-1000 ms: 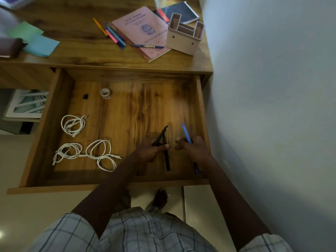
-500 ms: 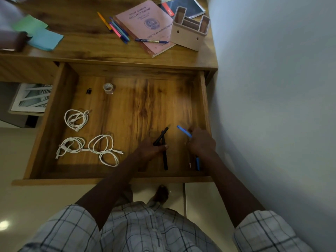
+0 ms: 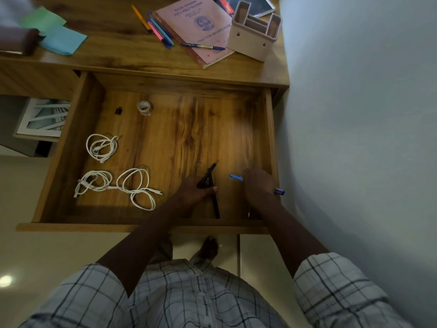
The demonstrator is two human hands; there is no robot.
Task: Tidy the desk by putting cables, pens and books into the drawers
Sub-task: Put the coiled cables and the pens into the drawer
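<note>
The fingers of the left hand [image 3: 192,194] are closed around two black pens [image 3: 211,185], which cross each other low over the drawer [image 3: 268,138] floor; one pen points toward the front wall of the drawer. The fingers of the right hand [image 3: 259,185] are curled around a blue pen [image 3: 236,177], whose two ends stick out on both sides of the hand, close to the right wall of the drawer. In the left part of the open drawer lie three coils of white cables [image 3: 111,171], and further back a small roll of tape [image 3: 144,107]. On the table [image 3: 113,50] above the drawer lie a pink book [image 3: 196,24] with a pen on it, several coloured pens [image 3: 156,28] beside it, and a pen holder [image 3: 256,31].
</note>
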